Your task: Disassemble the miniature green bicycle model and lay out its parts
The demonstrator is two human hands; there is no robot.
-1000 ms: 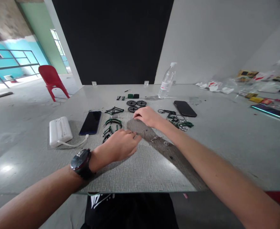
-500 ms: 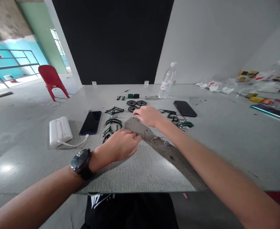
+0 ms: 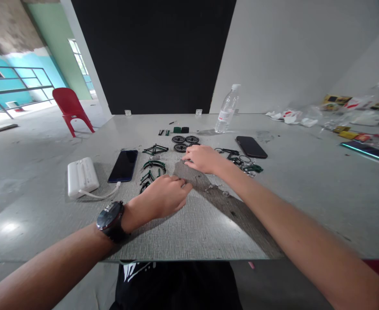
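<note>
My left hand [image 3: 165, 193], with a dark watch [image 3: 109, 215] on its wrist, rests on the table with fingers curled in; whatever is under them is hidden. Beside it lie green-and-black curved mudguards [image 3: 153, 164] and a small fork-like part [image 3: 147, 176] of a model bicycle. My right hand [image 3: 207, 158] reaches over the table, thumb and forefinger slightly apart, close to a tiny spring-like part [image 3: 178, 159]. Just beyond are several black spoked wheels [image 3: 180, 147], one partly covered by this hand. A green-black bicycle frame [image 3: 155, 149] lies to their left.
A phone [image 3: 123, 166] and a white power bank [image 3: 82, 176] with cable lie left. Right are more small green parts [image 3: 252, 168], another phone [image 3: 251, 147] and a plastic bottle [image 3: 227, 110]. Small clear parts [image 3: 213, 187] lie between my arms. Wrappers [image 3: 305, 122] sit far right.
My right hand has moved slightly nearer from the wheels, its thumb and forefinger now showing apart; a further wheel shows behind it. My left hand has stayed in place.
</note>
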